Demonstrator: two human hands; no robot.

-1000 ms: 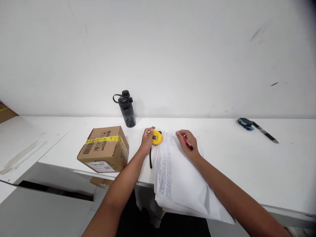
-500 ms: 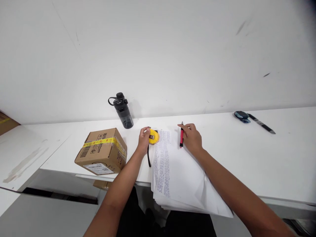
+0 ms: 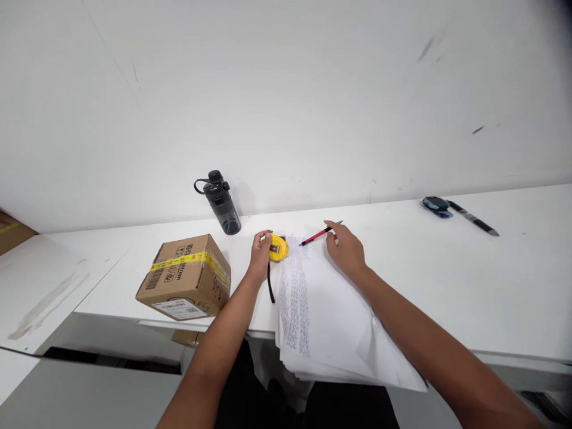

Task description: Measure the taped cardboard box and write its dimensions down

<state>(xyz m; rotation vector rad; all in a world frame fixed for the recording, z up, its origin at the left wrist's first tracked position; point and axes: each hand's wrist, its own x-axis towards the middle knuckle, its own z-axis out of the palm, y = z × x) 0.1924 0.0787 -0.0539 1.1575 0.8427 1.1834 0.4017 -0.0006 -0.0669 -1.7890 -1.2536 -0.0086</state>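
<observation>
And round goes the red pen point(image 3: 315, 236): near upright half a second ago, it now slants across the fingertips of the right hand point(image 3: 348, 250), pinched close to its silver tip, dark end out over the handwriting on the paper stack point(image 3: 339, 316). With that tip pointing away from the sheets, this looks like no writing grip. Over on the left, no change: the left hand point(image 3: 260, 251) keeps the yellow tape measure point(image 3: 279, 247) clasped at the stack's top left corner, black strap point(image 3: 270, 287) trailing beneath.
</observation>
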